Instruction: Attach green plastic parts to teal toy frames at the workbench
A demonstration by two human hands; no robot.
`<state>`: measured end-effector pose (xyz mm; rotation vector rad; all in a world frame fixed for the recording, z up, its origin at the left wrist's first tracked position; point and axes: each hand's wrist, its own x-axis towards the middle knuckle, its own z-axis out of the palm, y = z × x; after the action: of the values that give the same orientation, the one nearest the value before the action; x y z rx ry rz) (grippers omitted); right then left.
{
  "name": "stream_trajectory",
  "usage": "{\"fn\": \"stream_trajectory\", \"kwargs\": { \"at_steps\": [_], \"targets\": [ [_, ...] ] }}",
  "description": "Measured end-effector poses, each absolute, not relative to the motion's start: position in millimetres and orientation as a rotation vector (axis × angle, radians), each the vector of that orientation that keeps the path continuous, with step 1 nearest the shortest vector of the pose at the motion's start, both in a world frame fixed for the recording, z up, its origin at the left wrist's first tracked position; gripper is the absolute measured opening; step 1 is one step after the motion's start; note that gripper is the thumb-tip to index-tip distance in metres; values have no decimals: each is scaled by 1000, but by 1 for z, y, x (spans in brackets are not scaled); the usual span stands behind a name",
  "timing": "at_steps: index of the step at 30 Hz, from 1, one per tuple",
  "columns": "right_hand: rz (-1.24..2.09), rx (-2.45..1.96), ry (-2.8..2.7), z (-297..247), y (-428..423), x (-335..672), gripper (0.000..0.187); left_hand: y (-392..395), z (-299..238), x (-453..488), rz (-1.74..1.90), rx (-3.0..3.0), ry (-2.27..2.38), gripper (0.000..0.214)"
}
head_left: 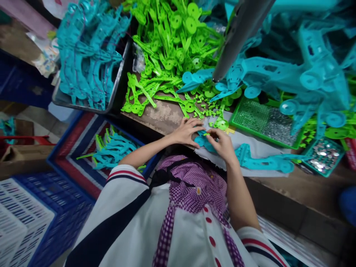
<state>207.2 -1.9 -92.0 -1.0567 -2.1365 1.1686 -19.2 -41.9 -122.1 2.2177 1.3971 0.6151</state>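
My left hand (187,132) rests at the table's front edge, its fingers curled over a turquoise plastic part (199,141) and holding it. My right hand (222,144) is beside it, thumb and fingers pinching a small green plastic piece (205,134) against the turquoise part. Much of that part is hidden by my hands. Underneath lies a pale cloth (250,140), with another long turquoise part (264,161) on it to the right. Small green pegs (208,111) are scattered just beyond my hands, near a round green part (221,124).
Green plastic parts (172,40) are heaped at the back. Turquoise parts (89,55) fill a black tray at left; more turquoise frames (292,74) pile up at right. A green tray (299,142) holds small metal pieces. A grey pole (239,33) slants overhead. A blue crate (52,161) stands below left.
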Motion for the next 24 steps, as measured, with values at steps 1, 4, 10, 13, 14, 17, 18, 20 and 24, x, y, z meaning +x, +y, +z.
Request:
{"fn": "stream_trajectory", "kwargs": {
  "at_steps": [1,4,10,13,14,17,18,20,24],
  "targets": [
    [1143,-1046,-2171,-90,-1,206,24,-42,-123,-19,615,2226,1393,78],
    [1090,-967,-2278,-88,1,203,23,-40,-125,-19,613,2251,1375,79],
    [970,-938,-2450,-95,3,201,23,-36,-135,-16,606,2246,1359,82],
    [908,-944,-2466,-101,3,198,25,-36,-136,-13,574,2249,1343,84],
    [894,-948,-2456,-102,3,198,26,-37,-136,-12,556,2251,1346,84],
    [849,-945,-2404,-99,-4,202,30,-39,-131,-10,509,2267,1374,83],
    [834,-936,-2388,-95,-8,208,33,-40,-128,-9,505,2277,1382,83],
    [775,-941,-2324,-84,-18,228,43,-42,-125,-9,518,2308,1382,82],
    [455,-1197,-2087,-57,-37,288,47,-45,-124,-15,576,2368,1360,76]
  ]
}}
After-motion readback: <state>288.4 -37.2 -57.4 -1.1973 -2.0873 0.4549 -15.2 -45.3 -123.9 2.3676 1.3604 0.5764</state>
